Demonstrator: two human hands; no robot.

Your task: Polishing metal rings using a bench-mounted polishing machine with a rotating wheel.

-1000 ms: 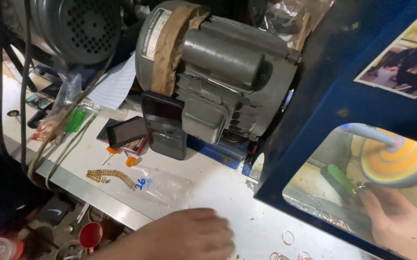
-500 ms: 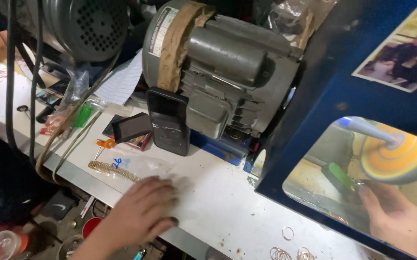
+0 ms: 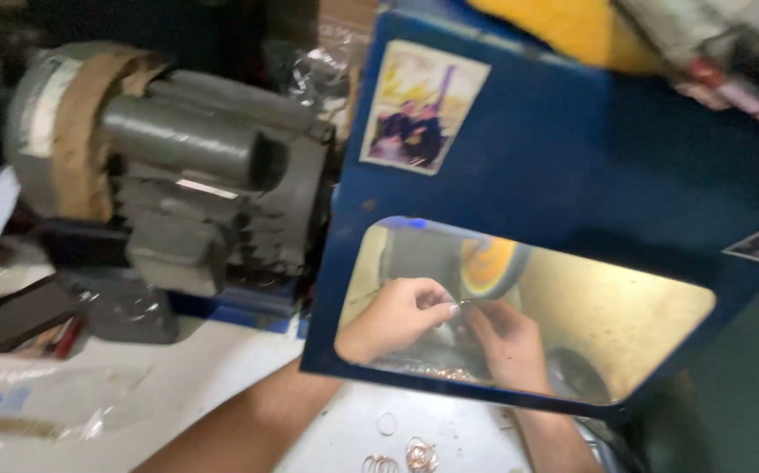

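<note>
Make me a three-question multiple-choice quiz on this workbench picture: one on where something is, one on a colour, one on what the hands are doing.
1. Where is the grey motor?
A. left of the blue guard panel
B. right of it
C. inside its window

2. What colour is the wheel seen through the window?
A. green
B. yellow-orange
C. white

3. What are the left hand and right hand doing?
A. resting flat on the table
B. gripping the motor
C. pinching a small ring together near the wheel

Answers: A, the motor sits at the panel's left edge; B, its face shows yellow-orange; C, both sets of fingertips meet on the ring.
</note>
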